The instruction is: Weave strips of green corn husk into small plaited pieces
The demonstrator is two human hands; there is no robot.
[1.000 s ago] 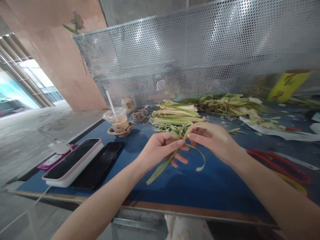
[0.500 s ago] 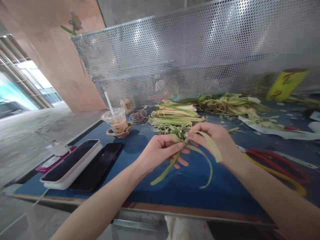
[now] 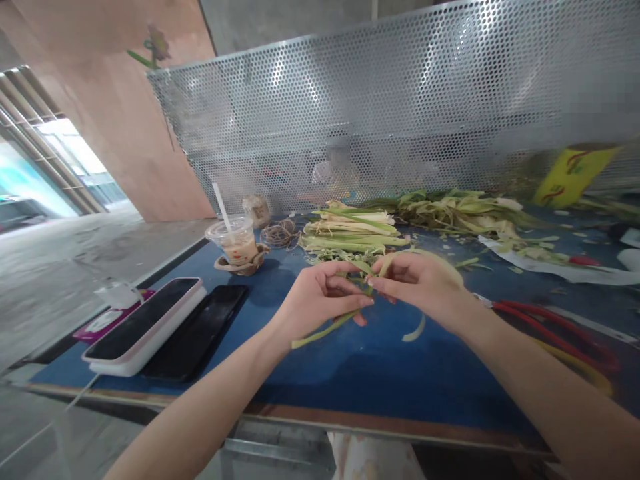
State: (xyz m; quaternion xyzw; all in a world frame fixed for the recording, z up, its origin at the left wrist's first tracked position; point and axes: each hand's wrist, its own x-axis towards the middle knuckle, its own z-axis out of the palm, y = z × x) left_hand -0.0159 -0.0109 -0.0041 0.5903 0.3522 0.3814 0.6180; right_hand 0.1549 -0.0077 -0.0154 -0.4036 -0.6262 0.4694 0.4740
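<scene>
Over the middle of the blue table, my left hand [image 3: 325,298] and my right hand [image 3: 417,281] meet at the fingertips. Both are closed on flat pale green leaf strips. One strip [image 3: 323,333] hangs down to the left beneath my left hand. Another [image 3: 445,265] arches over the back of my right hand, and a loose end [image 3: 416,329] shows below it. My fingers partly hide where the strips cross. Just behind my hands lie small grey-green sprigs [image 3: 343,255] and a stack of pale green stalks [image 3: 353,230].
On the left are an iced drink cup [image 3: 236,241], a white-cased phone [image 3: 145,327] and a black phone [image 3: 197,333]. Red-handled scissors [image 3: 555,327] lie right, under my right forearm. Leaves [image 3: 455,210], twine [image 3: 279,233] and a metal mesh screen [image 3: 350,100] are behind.
My right hand has turned and its fingers have curled inward. The strip that hung over it now lies across its back, and the lower strip ends have shifted. My left fingers are more curled.
</scene>
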